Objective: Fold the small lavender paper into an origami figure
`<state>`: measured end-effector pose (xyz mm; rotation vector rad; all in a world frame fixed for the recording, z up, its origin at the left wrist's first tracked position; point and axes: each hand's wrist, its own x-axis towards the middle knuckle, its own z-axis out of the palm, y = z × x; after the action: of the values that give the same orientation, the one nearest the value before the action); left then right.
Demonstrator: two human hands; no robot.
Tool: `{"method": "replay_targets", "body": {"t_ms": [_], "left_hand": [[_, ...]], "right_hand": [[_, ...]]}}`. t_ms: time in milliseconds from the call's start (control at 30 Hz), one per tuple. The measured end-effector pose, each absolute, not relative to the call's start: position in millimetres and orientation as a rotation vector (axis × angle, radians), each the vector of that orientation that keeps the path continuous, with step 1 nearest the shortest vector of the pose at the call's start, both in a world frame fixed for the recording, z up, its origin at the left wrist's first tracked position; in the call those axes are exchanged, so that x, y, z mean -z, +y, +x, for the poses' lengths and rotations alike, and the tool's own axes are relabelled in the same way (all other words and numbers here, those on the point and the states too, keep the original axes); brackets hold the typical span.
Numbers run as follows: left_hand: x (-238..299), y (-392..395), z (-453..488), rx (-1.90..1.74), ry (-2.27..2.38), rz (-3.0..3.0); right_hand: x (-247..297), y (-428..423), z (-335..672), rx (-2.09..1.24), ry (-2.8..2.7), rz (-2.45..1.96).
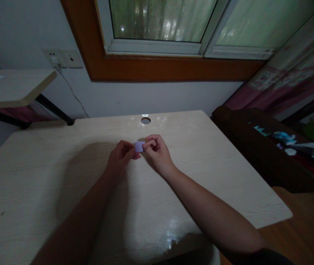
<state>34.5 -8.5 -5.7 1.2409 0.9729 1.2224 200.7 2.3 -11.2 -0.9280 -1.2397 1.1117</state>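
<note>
A small light-purple piece of paper (139, 146) is held between my two hands, just above the middle of the pale wood-grain desk (201, 158). My left hand (120, 156) pinches its left edge between thumb and fingers. On the right edge, my right hand (158, 152) grips the paper with thumb and forefinger, the other fingers curled. The fingertips cover both side edges. Whether the paper is folded or a single layer I cannot tell.
A round cable hole (146, 120) lies near the desk's back edge. At left stands a raised shelf (19, 86) on black legs. A white cable (72, 92) hangs from the wall socket (63, 59). Right of the desk is dark furniture (256, 147) bearing small items.
</note>
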Motion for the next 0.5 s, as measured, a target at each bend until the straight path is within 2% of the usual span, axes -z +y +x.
{"method": "replay_targets", "body": {"t_ms": [167,500], "left_hand": [[9.7,-5.9,33.8,-1.093,1.082,1.332],[6.0,-6.1,31.9,-1.147,1.13,1.384]], "right_hand": [[9.4,-1.8,201.0,-1.084,-1.319,-0.953],[10.6,-4.0,198.9,-1.071,-1.393,-0.939]]}}
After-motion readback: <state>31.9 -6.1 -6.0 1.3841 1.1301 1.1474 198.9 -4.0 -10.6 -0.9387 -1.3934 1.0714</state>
